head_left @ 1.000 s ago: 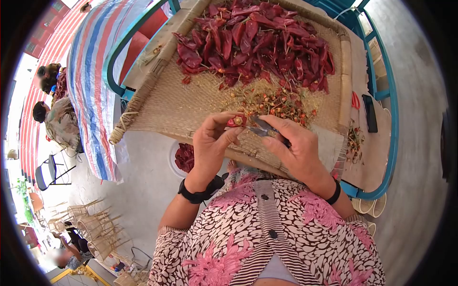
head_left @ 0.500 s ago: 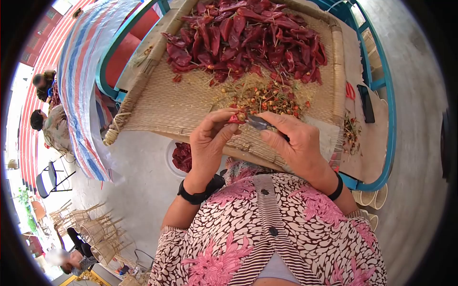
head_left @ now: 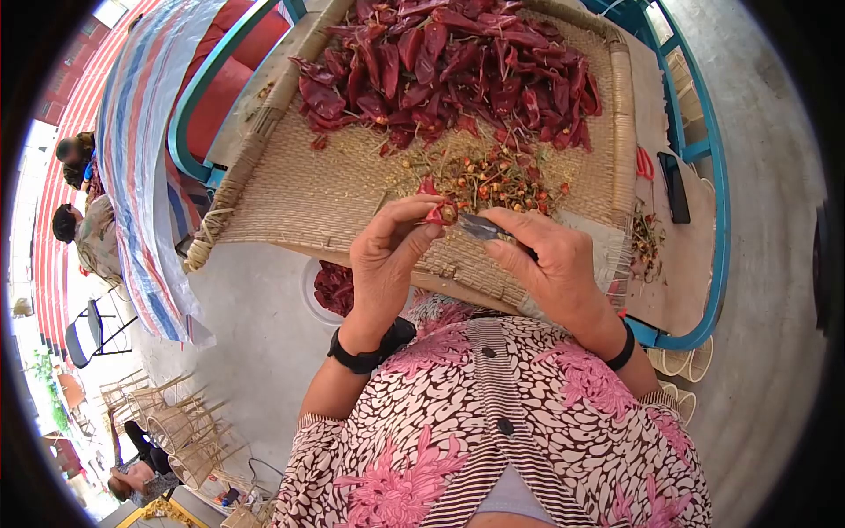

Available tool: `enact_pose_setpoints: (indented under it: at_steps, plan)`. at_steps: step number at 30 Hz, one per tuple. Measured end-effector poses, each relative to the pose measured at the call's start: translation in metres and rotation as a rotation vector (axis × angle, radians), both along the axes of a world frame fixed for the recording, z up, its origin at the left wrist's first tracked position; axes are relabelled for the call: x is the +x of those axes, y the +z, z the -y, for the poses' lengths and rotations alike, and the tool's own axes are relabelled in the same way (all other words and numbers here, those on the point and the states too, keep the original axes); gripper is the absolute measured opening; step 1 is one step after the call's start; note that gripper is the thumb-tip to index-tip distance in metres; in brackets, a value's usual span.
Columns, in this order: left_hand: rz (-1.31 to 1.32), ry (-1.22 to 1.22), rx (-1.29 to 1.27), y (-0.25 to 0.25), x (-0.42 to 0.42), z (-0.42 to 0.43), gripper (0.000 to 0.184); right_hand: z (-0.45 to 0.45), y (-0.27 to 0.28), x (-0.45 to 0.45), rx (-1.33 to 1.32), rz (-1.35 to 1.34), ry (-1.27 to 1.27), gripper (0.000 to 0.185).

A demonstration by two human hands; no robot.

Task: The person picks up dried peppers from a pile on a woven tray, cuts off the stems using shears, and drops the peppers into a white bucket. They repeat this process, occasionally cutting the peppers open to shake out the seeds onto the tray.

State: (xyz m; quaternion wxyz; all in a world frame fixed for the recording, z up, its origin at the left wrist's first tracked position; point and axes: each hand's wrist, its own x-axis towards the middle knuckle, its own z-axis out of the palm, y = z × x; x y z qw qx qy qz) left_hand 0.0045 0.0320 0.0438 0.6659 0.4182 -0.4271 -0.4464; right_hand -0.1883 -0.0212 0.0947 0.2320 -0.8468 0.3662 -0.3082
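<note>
A person's left hand (head_left: 383, 251) is pinching a small red pepper piece (head_left: 442, 213) between thumb and fingers, its pale cut-looking end turning toward the right hand (head_left: 550, 264). That right hand is grasping a dark metal blade (head_left: 480, 227), its handle disappearing inside the curled fingers, and the tip is sitting just beside the pepper piece; whether the two are touching, one cannot tell. A black wristband (head_left: 623, 346) is circling the right wrist, and a bulkier dark band (head_left: 356, 359) the left. Just beyond both hands, a scatter of stems and caps (head_left: 497, 180) is lying on a woven tray (head_left: 308, 185), and farther out a heap of dark red peppers (head_left: 458, 70) is covering its far part. To the right of the right hand, a phone (head_left: 674, 187) is resting near a red looped object (head_left: 645, 164) and a smaller pile of stems (head_left: 647, 242). Below the left hand, a basin (head_left: 308, 289) is holding more red peppers (head_left: 334, 287). Well off to the left, a striped sheet (head_left: 132, 176) is hanging near two people (head_left: 95, 242).
</note>
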Motion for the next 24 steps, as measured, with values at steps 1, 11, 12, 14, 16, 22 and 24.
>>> enact_pose_setpoints:
  at_steps: [1, 11, 12, 14, 16, 22, 24]
  plan:
    - [0.009, -0.002, -0.005, -0.001, 0.0, 0.001, 0.02, 0.0, -0.001, 0.0, -0.001, 0.009, 0.002, 0.032]
    - [-0.007, -0.049, -0.01, -0.002, 0.003, 0.003, 0.019, -0.001, 0.002, 0.002, -0.041, -0.036, -0.026, 0.032]
    - [0.003, -0.053, -0.011, -0.003, 0.003, 0.003, 0.019, 0.0, 0.0, 0.001, -0.049, -0.037, -0.02, 0.032]
    - [0.024, -0.062, -0.012, -0.005, 0.005, 0.004, 0.018, 0.0, 0.0, 0.002, -0.079, -0.064, -0.013, 0.033]
    - [0.024, -0.066, 0.005, -0.003, 0.005, 0.005, 0.017, -0.001, 0.001, 0.002, -0.124, -0.115, -0.01, 0.033]
    - [-0.058, -0.134, -0.016, -0.011, 0.003, 0.008, 0.013, -0.002, -0.006, 0.005, -0.133, -0.138, -0.025, 0.033]
    - [-0.093, -0.132, -0.015, -0.009, 0.002, 0.007, 0.013, -0.001, -0.025, 0.012, 0.096, 0.179, 0.017, 0.032]
